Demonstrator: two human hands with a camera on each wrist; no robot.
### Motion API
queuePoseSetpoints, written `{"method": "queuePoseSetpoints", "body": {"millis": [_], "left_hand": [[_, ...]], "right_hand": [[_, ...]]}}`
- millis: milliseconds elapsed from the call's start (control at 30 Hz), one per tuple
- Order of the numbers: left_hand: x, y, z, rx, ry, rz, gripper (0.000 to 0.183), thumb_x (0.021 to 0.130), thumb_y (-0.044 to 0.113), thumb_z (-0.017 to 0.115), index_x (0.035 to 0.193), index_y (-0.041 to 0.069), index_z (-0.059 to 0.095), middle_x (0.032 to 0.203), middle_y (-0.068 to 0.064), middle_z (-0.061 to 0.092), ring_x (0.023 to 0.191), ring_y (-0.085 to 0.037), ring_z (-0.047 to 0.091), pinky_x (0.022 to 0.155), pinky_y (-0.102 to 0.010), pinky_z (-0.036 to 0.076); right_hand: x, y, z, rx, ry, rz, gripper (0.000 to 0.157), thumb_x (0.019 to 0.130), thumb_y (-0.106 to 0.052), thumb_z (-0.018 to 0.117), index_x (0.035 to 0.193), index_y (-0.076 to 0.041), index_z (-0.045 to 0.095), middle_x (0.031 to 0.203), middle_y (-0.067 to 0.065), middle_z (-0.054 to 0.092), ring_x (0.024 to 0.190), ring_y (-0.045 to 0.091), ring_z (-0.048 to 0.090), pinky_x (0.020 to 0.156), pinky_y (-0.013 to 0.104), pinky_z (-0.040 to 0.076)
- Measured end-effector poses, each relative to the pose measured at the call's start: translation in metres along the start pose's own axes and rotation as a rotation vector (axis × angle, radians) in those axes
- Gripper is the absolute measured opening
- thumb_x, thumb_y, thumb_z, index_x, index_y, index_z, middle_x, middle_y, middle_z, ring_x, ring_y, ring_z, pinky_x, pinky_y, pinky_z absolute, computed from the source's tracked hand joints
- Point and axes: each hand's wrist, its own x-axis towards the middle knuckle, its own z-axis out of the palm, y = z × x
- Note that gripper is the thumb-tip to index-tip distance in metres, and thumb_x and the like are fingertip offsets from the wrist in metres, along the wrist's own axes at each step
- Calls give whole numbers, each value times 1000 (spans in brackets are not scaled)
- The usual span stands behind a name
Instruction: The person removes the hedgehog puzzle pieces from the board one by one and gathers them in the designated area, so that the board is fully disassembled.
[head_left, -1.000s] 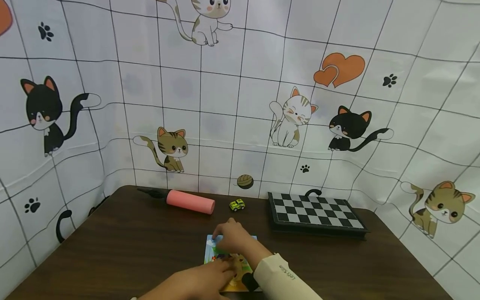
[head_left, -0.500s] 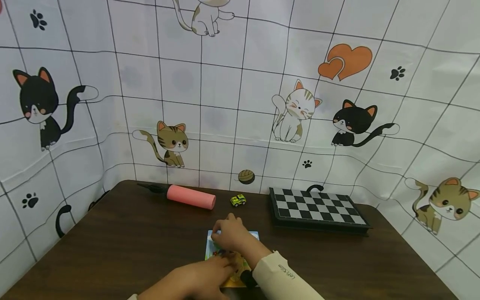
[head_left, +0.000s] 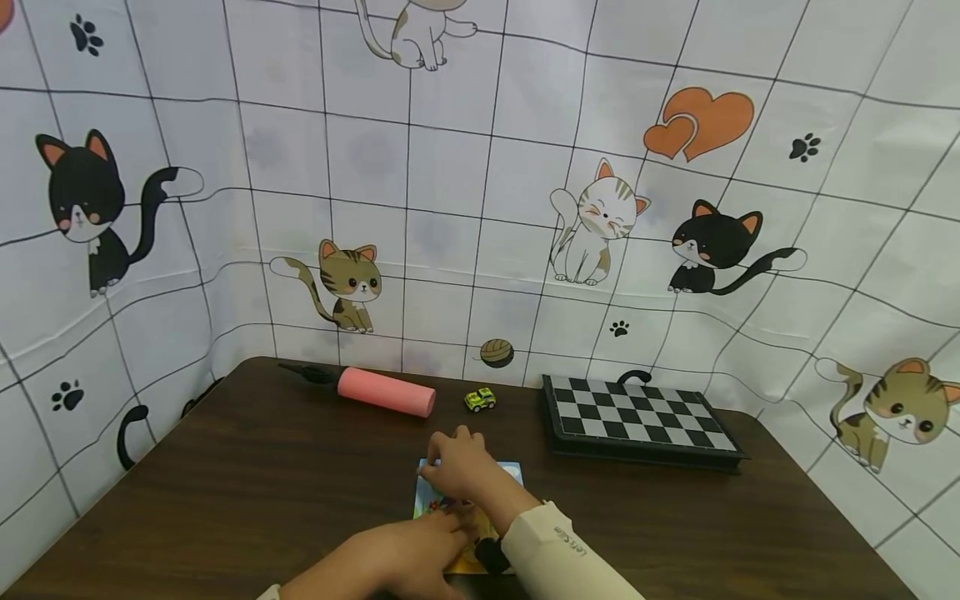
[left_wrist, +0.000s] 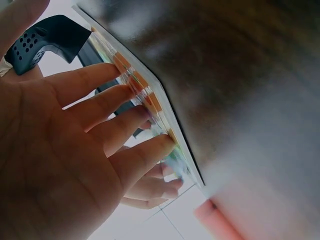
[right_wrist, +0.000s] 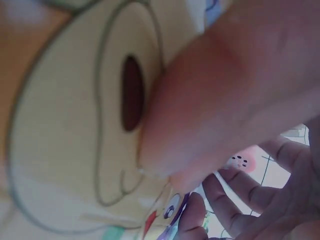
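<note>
In the head view, a flat colourful picture board lies near the front of the table, mostly covered by both hands. My left hand rests across its lower left part. The left wrist view shows the left fingers nearly straight, their tips touching the board's face beside its pale edge. Over the far left corner, my right hand has bent fingers. In the right wrist view, a large blurred finger presses a cartoon face. Behind it, the right hand has loosely spread fingers, with none visibly wrapped around anything.
Toward the back of the dark table lie a pink cylinder with a black end and a small yellow-green toy car. A folded checkered game board is at back right. A cat-print curtain hangs behind.
The head view has tilted and shifted slightly. Both hands stay on the picture board in almost the same place, and the other objects have not moved on the table.
</note>
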Motion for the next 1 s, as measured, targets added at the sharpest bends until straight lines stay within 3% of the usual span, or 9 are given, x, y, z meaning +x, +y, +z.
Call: {"method": "queuePoseSetpoints", "body": {"millis": [167,433,567,700,800,1000], "left_hand": [[0,4,-1,20,20,20,90,85,80,46,153,21,39,162,2,22,148,-23,25,112,-44,37],[-2,6,-4,43,39,38,86,86,77,50,150,19,44,161,1,25,147,-23,26,112,-42,36],[0,6,-3,44,36,39,85,87,76,51,151,20,42,161,2,26,147,-22,27,112,-43,36],[3,9,-4,9,27,23,85,87,74,53,153,22,40,161,1,25,147,-21,26,113,-43,35],[0,15,-8,-12,32,-13,85,85,73,57,151,21,42,161,0,28,147,-21,28,114,-42,34],[-12,40,-28,-33,7,-105,83,84,66,65,148,17,47,158,-1,32,145,-22,31,116,-43,31]], "right_hand": [[-2,6,-3,138,20,-33,13,96,-29,67,93,-18,60,105,7,54,101,32,51,79,45,48],[-7,16,-9,436,75,-59,7,94,-8,66,89,-13,65,90,0,62,74,16,54,61,32,47],[-8,28,-10,575,87,-56,5,94,-7,65,92,-8,70,91,2,66,77,15,56,66,30,49],[-10,54,-16,690,106,7,11,95,-9,65,99,-2,72,95,6,67,80,17,59,71,32,54],[-16,82,-25,712,132,97,15,97,-11,63,103,-1,73,98,7,66,80,18,59,69,33,55],[-35,137,-43,567,155,267,14,97,-10,61,98,-3,73,96,6,66,81,17,59,71,36,56]]}}
